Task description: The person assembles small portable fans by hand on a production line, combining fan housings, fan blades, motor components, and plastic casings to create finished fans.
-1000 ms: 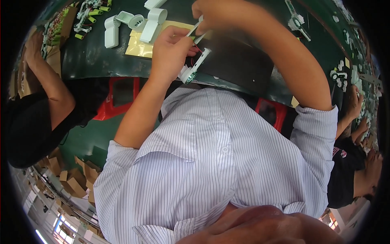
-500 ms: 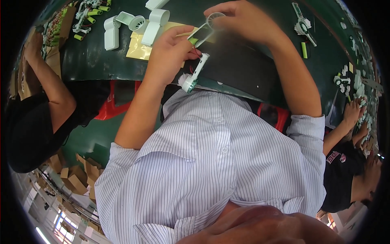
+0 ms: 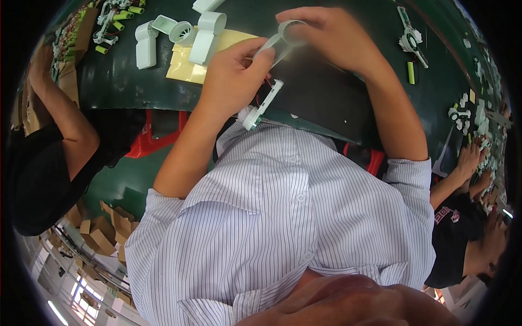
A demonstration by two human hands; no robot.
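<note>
Between my two hands is a pale handheld-fan housing (image 3: 276, 42), a ring at one end and a hollow handle at the other. My left hand (image 3: 236, 70) is closed on the handle, thumb and fingers pinching it. My right hand (image 3: 334, 41) has its fingers curled around the ring end. Below my left hand, a white inner fan frame (image 3: 267, 100) dangles from red wires past the table's near edge, a white part at its lower end. Whatever lies inside the handle is hidden by my left fingers.
Fan housings (image 3: 207, 41) lie on yellow sheets (image 3: 182, 68) and beside them at left. Frames with green batteries (image 3: 122, 16) sit far left. At right are another frame (image 3: 411, 39) and a green battery (image 3: 411, 73). Co-workers' arms (image 3: 68, 117) flank both sides.
My left thumb has moved up over the handle, covering the green battery seen earlier. The housing has turned, and the hanging frame has swung slightly lower.
</note>
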